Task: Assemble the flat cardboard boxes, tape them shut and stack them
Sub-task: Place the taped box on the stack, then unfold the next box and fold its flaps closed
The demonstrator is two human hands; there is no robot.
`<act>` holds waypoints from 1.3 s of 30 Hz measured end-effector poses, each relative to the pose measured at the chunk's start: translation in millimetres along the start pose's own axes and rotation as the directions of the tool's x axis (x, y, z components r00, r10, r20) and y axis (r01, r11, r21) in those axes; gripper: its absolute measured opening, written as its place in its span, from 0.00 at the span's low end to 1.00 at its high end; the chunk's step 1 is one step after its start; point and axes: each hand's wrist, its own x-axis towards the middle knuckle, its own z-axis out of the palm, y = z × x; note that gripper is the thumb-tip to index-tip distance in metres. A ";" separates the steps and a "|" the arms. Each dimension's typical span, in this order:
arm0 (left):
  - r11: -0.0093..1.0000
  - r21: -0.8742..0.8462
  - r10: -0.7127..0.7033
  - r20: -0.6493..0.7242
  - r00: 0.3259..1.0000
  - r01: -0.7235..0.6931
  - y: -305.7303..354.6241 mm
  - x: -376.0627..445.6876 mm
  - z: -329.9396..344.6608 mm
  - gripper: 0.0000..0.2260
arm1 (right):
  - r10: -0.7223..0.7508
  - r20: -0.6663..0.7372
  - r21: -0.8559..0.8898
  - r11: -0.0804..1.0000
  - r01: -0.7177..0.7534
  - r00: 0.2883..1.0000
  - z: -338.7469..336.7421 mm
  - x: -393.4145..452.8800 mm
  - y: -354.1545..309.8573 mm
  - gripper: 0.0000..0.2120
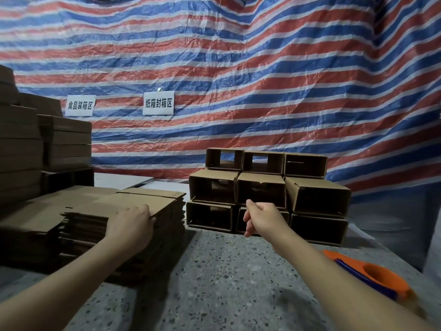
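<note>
- Bare forearms reach out from the bottom corners over a speckled, stone-like bench (214, 283), whose rough grey top is flecked dark and light.
- Down at the right edge lies an orange tape dispenser (372, 275) with a blue handle, smooth plastic, just beside the right forearm; parked there it is probably ready for the taping step.
- On the left, the left hand (130, 228) rests on the near edge of a stack of flat cardboard blanks (143, 204), fingers curled down over the top sheet's edge. That looks like a grip for lifting one blank off, though how many sheets it has cannot be told.
- Those blanks are matte brown corrugated board, their slotted flap edges stepped unevenly down the pile's front.
- Out in the middle, the right hand (260, 218) hangs in the air with loosely curled fingers, holding nothing, just in front of the assembled boxes (262, 189).
- Nine erected boxes sit three wide and three high at the back right of the bench, open ends facing the camera; they show dark hollow insides and look folded but not yet closed on this side.
- Further bundles of cardboard (64, 142) rise in taller piles at the far left, likely stock for later.
- Behind everything hangs a crinkled striped tarpaulin (262, 80) in red, white and blue, with two paper signs (158, 103) pinned to it.
</note>
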 end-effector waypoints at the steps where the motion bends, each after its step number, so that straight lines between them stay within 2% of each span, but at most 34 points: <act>1: 0.999 -0.028 0.036 -0.042 0.998 -0.037 0.2 -3.7 -6.8 0.12 | 0.002 0.001 -0.001 1.000 -0.002 1.000 0.4 0.2 -0.1 0.23; 3: 0.984 -0.109 0.116 -0.203 0.972 -0.141 -1.4 -9.9 -22.0 0.13 | 0.003 -0.002 0.000 1.000 -0.003 1.000 0.9 0.2 -0.2 0.23; 6: 0.895 -0.244 0.203 -0.520 0.830 -0.372 -3.0 -17.1 -49.1 0.14 | -0.014 -0.043 0.012 1.000 0.014 0.999 -0.6 1.3 -4.9 0.21; 9: 0.819 -0.322 0.097 -0.737 0.668 -0.475 4.7 -14.4 -85.1 0.12 | -0.077 -0.104 0.058 0.995 0.084 0.992 -10.5 9.2 -17.0 0.19; 11: 0.792 -0.382 -0.010 -0.788 0.615 -0.476 13.7 -9.7 -108.1 0.11 | -0.097 -0.118 0.183 0.976 0.118 0.988 -21.1 13.2 -30.8 0.25; 12: 0.771 -0.421 -0.051 -0.789 0.613 -0.478 19.1 -8.3 -117.4 0.11 | -0.106 -0.131 0.241 0.961 0.135 0.986 -27.2 15.3 -37.0 0.31; 15: 0.640 -0.545 -0.102 -0.760 0.642 -0.542 40.0 -6.0 -132.7 0.12 | -0.144 -0.181 0.351 0.915 0.201 0.973 -48.3 19.6 -50.1 0.51; 17: 0.509 -0.647 -0.120 -0.706 0.698 -0.568 59.6 -5.0 -134.2 0.13 | -0.163 -0.185 0.420 0.878 0.228 0.969 -63.1 17.8 -51.9 0.55; 19: 0.390 -0.745 -0.129 -0.626 0.769 -0.542 79.6 -2.3 -130.2 0.14 | -0.156 -0.208 0.446 0.863 0.235 0.966 -79.3 15.0 -47.9 0.51; 22: 0.225 -0.869 -0.142 -0.477 0.867 -0.441 104.9 6.8 -119.7 0.18 | -0.150 -0.268 0.405 0.879 0.252 0.952 -105.9 13.4 -38.3 0.33; 24: 0.121 -0.929 -0.158 -0.366 0.917 -0.350 119.8 14.5 -112.4 0.19 | -0.169 -0.303 0.354 0.894 0.275 0.938 -123.6 12.6 -34.6 0.24; 27: -0.007 -0.972 -0.150 -0.232 0.961 -0.235 141.8 23.9 -97.4 0.18 | -0.224 -0.342 0.263 0.909 0.322 0.913 -146.4 9.7 -30.5 0.21; 32: 0.051 -0.991 -0.119 -0.126 0.985 -0.121 171.3 33.0 -58.8 0.20 | -0.214 -0.398 0.289 0.894 0.344 0.892 -160.4 2.9 -2.2 0.21; 37: -0.084 -0.994 -0.126 0.074 0.989 0.064 192.1 34.0 -19.7 0.20 | -0.113 -0.326 0.372 0.897 0.237 0.939 -154.8 7.3 35.9 0.24; 39: -0.105 -0.989 -0.143 0.115 0.983 0.101 198.6 32.6 -8.4 0.18 | -0.066 -0.286 0.403 0.897 0.182 0.956 -153.6 11.0 46.8 0.25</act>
